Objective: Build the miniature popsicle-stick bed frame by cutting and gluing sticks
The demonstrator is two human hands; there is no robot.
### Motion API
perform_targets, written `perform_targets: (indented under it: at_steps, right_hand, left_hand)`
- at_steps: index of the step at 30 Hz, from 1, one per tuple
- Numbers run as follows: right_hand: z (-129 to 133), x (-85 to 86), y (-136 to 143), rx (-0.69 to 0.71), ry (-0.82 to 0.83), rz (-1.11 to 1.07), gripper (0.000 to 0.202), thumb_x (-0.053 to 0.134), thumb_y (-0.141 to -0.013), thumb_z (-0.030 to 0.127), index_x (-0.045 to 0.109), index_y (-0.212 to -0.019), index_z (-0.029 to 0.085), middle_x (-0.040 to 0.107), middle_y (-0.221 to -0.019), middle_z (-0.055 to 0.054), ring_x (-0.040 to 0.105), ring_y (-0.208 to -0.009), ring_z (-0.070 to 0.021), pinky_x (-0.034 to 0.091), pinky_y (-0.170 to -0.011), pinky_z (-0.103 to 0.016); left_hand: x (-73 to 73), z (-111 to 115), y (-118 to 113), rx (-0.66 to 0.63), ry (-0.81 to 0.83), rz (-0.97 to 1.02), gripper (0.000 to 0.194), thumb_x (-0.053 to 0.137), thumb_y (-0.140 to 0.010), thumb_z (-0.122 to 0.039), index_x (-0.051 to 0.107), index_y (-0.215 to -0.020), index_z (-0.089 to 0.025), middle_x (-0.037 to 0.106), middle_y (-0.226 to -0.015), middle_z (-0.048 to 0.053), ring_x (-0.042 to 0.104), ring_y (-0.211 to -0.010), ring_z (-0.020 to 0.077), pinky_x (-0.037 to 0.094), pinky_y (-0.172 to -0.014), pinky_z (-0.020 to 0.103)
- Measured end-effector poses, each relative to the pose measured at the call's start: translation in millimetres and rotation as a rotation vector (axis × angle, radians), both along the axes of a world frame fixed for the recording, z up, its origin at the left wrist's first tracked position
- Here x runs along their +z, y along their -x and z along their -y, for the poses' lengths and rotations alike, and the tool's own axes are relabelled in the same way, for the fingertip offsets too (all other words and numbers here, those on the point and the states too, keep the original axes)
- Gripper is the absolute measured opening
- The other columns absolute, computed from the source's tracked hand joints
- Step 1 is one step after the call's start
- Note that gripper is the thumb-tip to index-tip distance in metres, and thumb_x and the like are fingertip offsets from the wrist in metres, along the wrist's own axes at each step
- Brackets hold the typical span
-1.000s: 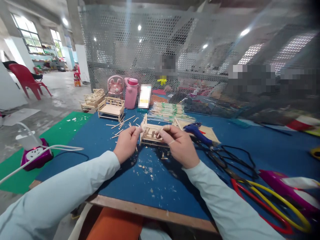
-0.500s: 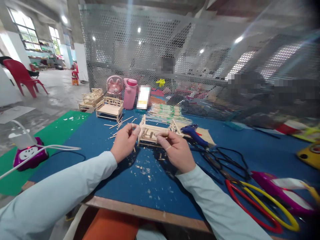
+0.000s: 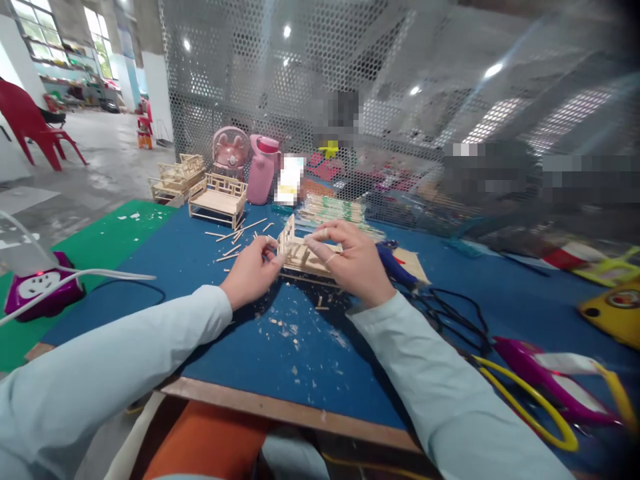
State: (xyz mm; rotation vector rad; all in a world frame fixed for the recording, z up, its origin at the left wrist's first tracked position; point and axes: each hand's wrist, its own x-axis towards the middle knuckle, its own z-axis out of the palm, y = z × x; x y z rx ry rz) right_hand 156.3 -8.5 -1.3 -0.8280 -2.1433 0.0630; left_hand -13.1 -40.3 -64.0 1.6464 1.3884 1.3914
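Observation:
A small bench-like frame of thin wooden sticks (image 3: 313, 267) stands on the blue tabletop between my hands. My left hand (image 3: 256, 267) is closed, its thumb and fingers pinching the left end of that frame. Above the seat, my right hand (image 3: 350, 257) has thumb and forefinger pressed together around something too small to make out. It covers the right part of the frame. Loose wooden sticks (image 3: 233, 243) lie beyond my left hand. Just right of my right hand lies a blue glue gun (image 3: 397, 265), partly hidden.
Finished miniature benches (image 3: 217, 200) stand at the back left beside a pink bottle (image 3: 263, 170). Purple power strips lie left (image 3: 45, 287) and right (image 3: 555, 380). Yellow-handled scissors (image 3: 530, 407) and black cables (image 3: 463, 310) lie right. A perforated screen (image 3: 240, 80) closes off the back.
My right hand has risen and moved over the middle of the frame, now covering its right end. My left hand has shifted onto the frame's left end. The camera view has tilted slightly.

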Motion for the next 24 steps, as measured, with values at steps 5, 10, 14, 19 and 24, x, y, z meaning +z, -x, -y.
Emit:
perform_targets:
  at_steps: [5, 10, 14, 19, 24]
  right_hand:
    - [-2.6, -8.7, 2.5, -0.052, -0.048, 0.01, 0.01, 0.061, -0.078, 0.026, 0.068, -0.073, 0.022, 0.062, -0.08, -0.003, 0.056, -0.083, -0.0192, 0.042, -0.078, -0.036]
    - [-1.5, -10.3, 3.5, -0.055, -0.07, 0.017, 0.011, 0.06, -0.079, 0.025, 0.07, -0.074, 0.023, 0.062, -0.079, -0.003, 0.057, -0.081, -0.019, 0.042, -0.076, -0.035]
    - [-1.3, -11.8, 3.7, -0.05, -0.073, 0.006, 0.013, 0.059, -0.079, 0.026, 0.07, -0.073, 0.024, 0.064, -0.078, -0.003, 0.058, -0.08, -0.0193, 0.043, -0.075, -0.035]
    - [-0.6, -12.6, 3.8, -0.052, -0.087, 0.011, 0.013, 0.059, -0.079, 0.026, 0.071, -0.073, 0.023, 0.066, -0.077, -0.003, 0.058, -0.078, -0.0193, 0.044, -0.075, -0.035]
    - [0.2, -12.9, 3.6, -0.049, -0.133, 0.032, 0.016, 0.058, -0.081, 0.027, 0.07, -0.072, 0.021, 0.066, -0.078, -0.005, 0.059, -0.08, -0.0199, 0.045, -0.075, -0.036]
  left_hand:
    - [1.3, 4.6, -5.2, -0.04, 0.001, -0.027, 0.025, 0.06, -0.073, -0.019, 0.047, -0.095, -0.015, 0.047, -0.078, -0.002, 0.043, -0.06, 0.0079, 0.039, -0.06, 0.024]
    - [1.9, 3.6, -5.3, -0.038, -0.003, -0.03, 0.027, 0.063, -0.072, -0.02, 0.047, -0.093, -0.016, 0.048, -0.076, -0.003, 0.045, -0.062, 0.0085, 0.039, -0.061, 0.024]
    - [1.9, 2.8, -5.2, -0.039, -0.008, -0.034, 0.026, 0.064, -0.072, -0.02, 0.047, -0.092, -0.016, 0.049, -0.076, -0.003, 0.044, -0.061, 0.0084, 0.039, -0.06, 0.024]
    - [1.9, 3.1, -5.0, -0.059, -0.022, -0.031, 0.024, 0.063, -0.073, -0.019, 0.048, -0.091, -0.016, 0.05, -0.075, -0.003, 0.044, -0.061, 0.0084, 0.039, -0.06, 0.024]
    - [1.9, 4.6, -5.7, -0.054, -0.024, -0.038, 0.024, 0.062, -0.073, -0.019, 0.048, -0.092, -0.015, 0.049, -0.077, -0.002, 0.045, -0.064, 0.009, 0.04, -0.061, 0.023]
